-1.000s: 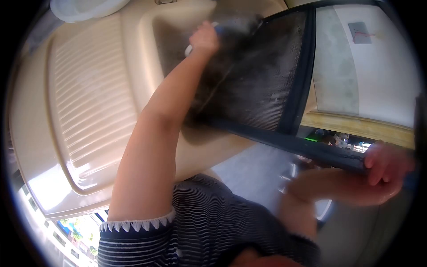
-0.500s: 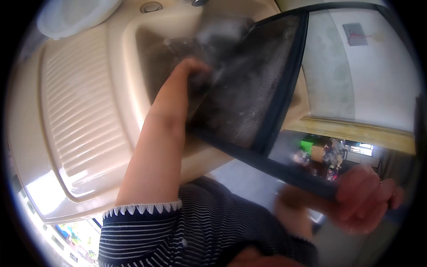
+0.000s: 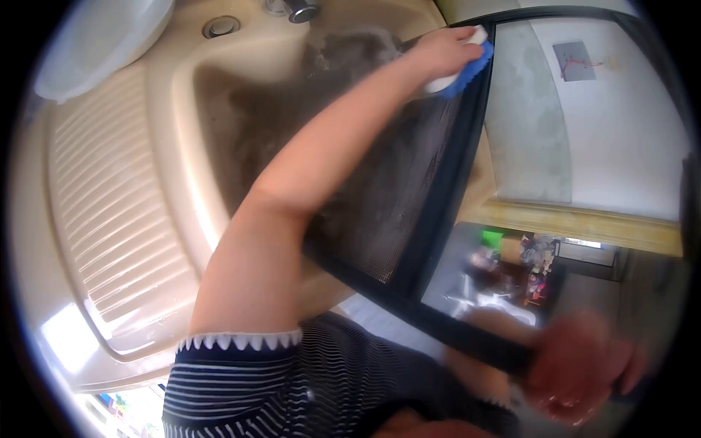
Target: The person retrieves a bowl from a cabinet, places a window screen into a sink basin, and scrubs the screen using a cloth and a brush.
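Observation:
My left hand (image 3: 443, 57) is wrapped round a scrub brush (image 3: 466, 73) with a white back and blue bristles. Its bristles press against the upper end of the dark crossbar of a window screen (image 3: 456, 171). The screen leans at a slant, its wet grey mesh (image 3: 387, 197) partly down in the beige sink (image 3: 208, 139). At the lower right, my right hand (image 3: 580, 365), blurred and wet, is closed round the screen's lower frame bar. My left forearm hides part of the mesh.
The chrome tap (image 3: 301, 10) and a round drain fitting (image 3: 221, 28) are at the sink's back. A ribbed drainboard (image 3: 109, 197) lies to the left, with a whitish basin (image 3: 106, 47) behind it. A yellowish ledge (image 3: 584, 223) runs along the right wall.
My left hand has moved up and right from inside the sink to the screen's crossbar, and the brush is now visible in it. My right hand still grips the frame, slightly lower in view.

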